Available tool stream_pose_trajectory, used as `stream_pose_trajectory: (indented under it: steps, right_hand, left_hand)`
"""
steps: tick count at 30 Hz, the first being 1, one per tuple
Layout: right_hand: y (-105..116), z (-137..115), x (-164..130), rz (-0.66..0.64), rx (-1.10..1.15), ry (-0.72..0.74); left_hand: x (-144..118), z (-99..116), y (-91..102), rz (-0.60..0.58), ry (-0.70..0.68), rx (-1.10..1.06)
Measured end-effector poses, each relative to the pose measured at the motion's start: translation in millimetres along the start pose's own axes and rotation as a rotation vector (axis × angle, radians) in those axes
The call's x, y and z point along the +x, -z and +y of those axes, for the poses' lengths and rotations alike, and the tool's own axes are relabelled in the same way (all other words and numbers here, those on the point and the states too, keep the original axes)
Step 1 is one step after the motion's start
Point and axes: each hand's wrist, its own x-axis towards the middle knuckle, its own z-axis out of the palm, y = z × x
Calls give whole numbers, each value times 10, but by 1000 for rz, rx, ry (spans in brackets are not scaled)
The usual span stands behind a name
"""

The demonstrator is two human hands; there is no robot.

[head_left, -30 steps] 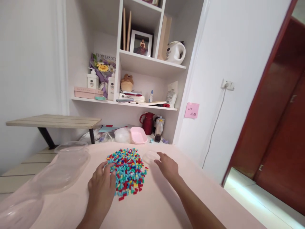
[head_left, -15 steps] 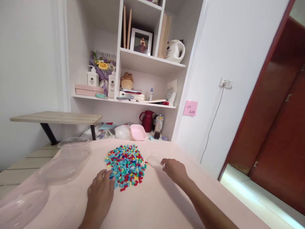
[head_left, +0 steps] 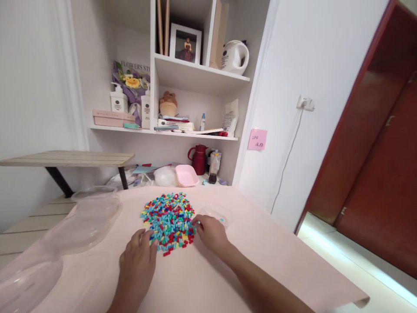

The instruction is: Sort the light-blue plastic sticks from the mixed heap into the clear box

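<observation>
Nearest: both forearms cut off by bottom frame edge. Left hand (head_left: pixel 138 256) sits at the near-left edge of the brick pile (head_left: pixel 169 221), fingers loosely bent; about where it was half a second ago. Can't tell if its grip has a brick, fingertips blend into the pile.

Near left: clear container (head_left: pixel 32 282) cut off by left frame edge. Clear tray (head_left: pixel 84 230) beyond it, see-through, outline hard to make out.

Right hand (head_left: pixel 210 232) has changed most: was at the clear dish (head_left: pixel 211 212) right of the pile, now shifted left, fingertips at the pile's right edge. Thumb and index close together with a greenish bit at the tips; can't tell if the grip has pinched it or it's just lying there. Palm side hidden.

Pile is mid desk (head_left: pixel 182 287), between the hands and farther out, mixed red, blue, green, yellow; lower layers buried. Dish is just right of it, near rim partly behind the right hand. Light-blue piece (head_left: pixel 222 220) visible in the dish now; couldn't see it half a second ago.

Far: pink tub (head_left: pixel 186 175), red jug (head_left: pixel 198 159), bottle (head_left: pixel 213 169) with dark liquid partly covering something dark. Shelf unit (head_left: pixel 202 74) behind, top cut off, small label print unreadable.
</observation>
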Motion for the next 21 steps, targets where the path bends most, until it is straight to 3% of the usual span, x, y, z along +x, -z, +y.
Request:
stream_pose_trajectory:
  steps: [5,11,21]
  right_hand:
    - [-301,134,-31,88,10,3]
    - [-289,213,-111,115,114,47]
    - [-315,236,-90,-11,212,158]
  left_hand:
    - [22,5,-19,-6,-8,44]
    - [47,13,-19,-53,3,79]
    - [20,49,-1,-69,-16,106]
